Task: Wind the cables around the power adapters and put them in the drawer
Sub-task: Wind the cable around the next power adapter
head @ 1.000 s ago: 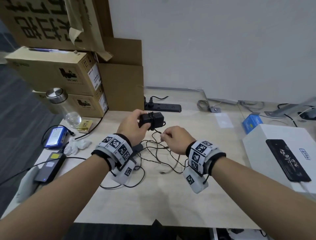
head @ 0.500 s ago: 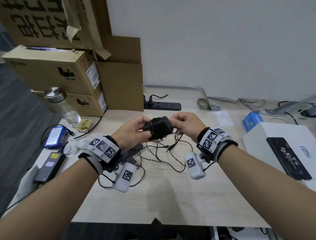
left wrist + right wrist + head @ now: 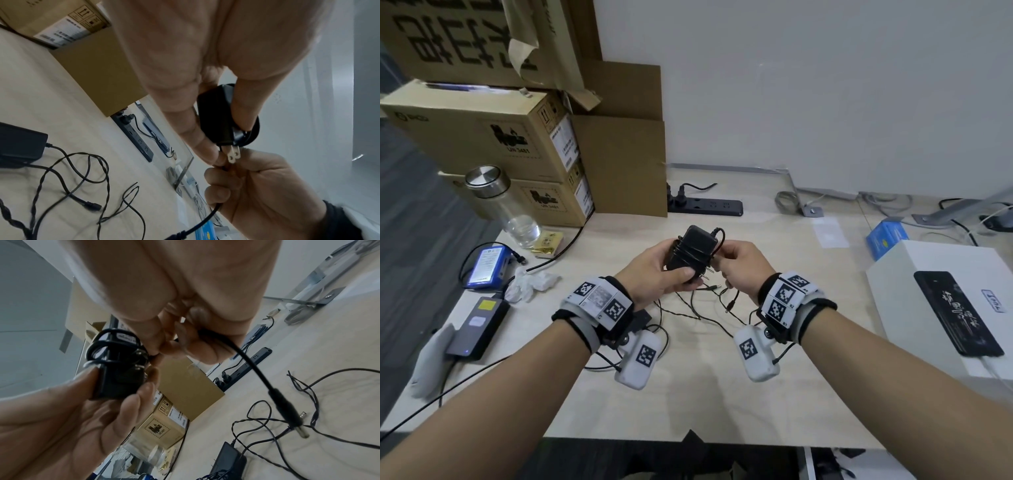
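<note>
My left hand (image 3: 654, 274) grips a black power adapter (image 3: 690, 251) above the table, prongs (image 3: 233, 153) pointing towards me. Several turns of its thin black cable (image 3: 111, 344) are wound round the body. My right hand (image 3: 739, 267) pinches the free end of that cable just beside the prongs. The barrel plug (image 3: 287, 412) dangles below the right hand. A second black adapter (image 3: 18, 144) lies on the table under my left wrist, among loose tangled cables (image 3: 698, 315). No drawer is in view.
Stacked cardboard boxes (image 3: 482, 137) and a glass bottle (image 3: 506, 205) stand at the back left, with a power strip (image 3: 709, 206) by the wall. A blue battery pack (image 3: 488, 267) and a flat black charger (image 3: 479, 325) lie at the left edge. A white box (image 3: 893, 287) is on the right.
My right hand carried the cable up over the adapter and back down to the prongs, adding turns. The left hand turned the adapter more upright. Less cable hangs loose.
</note>
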